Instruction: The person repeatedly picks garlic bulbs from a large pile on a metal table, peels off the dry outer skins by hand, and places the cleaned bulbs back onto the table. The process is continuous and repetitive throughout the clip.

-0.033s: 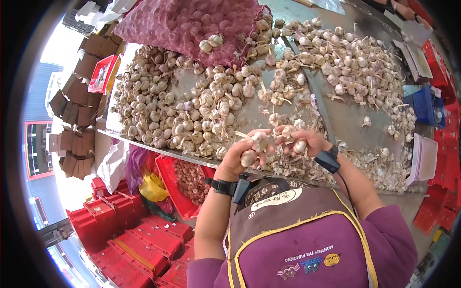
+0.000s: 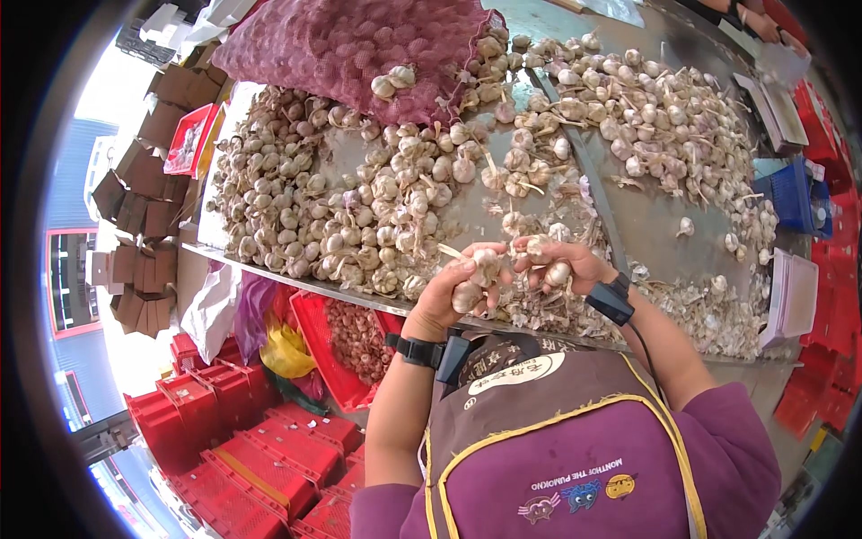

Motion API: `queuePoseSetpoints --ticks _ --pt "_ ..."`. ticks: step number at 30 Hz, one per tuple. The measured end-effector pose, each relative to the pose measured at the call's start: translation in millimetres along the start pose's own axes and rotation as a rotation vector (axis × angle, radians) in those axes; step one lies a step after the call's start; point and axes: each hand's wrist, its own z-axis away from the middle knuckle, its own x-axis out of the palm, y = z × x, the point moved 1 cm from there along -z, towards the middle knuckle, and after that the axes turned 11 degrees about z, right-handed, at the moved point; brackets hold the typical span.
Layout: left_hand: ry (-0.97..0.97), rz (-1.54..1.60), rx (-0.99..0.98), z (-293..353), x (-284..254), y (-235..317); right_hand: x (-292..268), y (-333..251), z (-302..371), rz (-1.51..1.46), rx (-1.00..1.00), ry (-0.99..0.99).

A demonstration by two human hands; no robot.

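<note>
My left hand (image 2: pixel 440 295) is closed around garlic bulbs, in front of my body over the table's near edge. One garlic bulb (image 2: pixel 486 264) with a stem shows at its fingertips, and a second bulb (image 2: pixel 466 297) rests lower in the fingers. Close by on the right, my right hand (image 2: pixel 585 268) also has its fingers curled on garlic. A bulb (image 2: pixel 558 273) sits in that hand, and another pale piece of garlic (image 2: pixel 536 247) is at the fingertips. Below and beyond both hands lie loose papery skins (image 2: pixel 539 310) and stems.
Loose garlic bulbs (image 2: pixel 269 198) cover the left of the metal table, with another heap (image 2: pixel 664 126) beyond a metal divider (image 2: pixel 593 175). A purple mesh sack (image 2: pixel 350 54) lies at the back. Red crates (image 2: pixel 260 467) stand at lower left; a blue basket (image 2: pixel 795 198) is at right.
</note>
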Motion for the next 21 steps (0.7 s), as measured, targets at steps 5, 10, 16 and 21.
queuePoseSetpoints --ticks 5,10,16,21 --pt "0.112 -0.124 0.132 -11 17 -8 4 20 -10 -0.464 0.030 -0.039" --pt "0.213 -1.056 0.353 -22 54 -19 7 48 -17 -0.583 0.060 -0.168" --pt "0.016 -1.622 0.533 -29 75 -24 0 48 -14 -0.855 -0.137 -0.232" --pt "0.147 -1.488 0.495 -24 83 -11 -58 -37 15 -1.133 -0.375 -0.408"
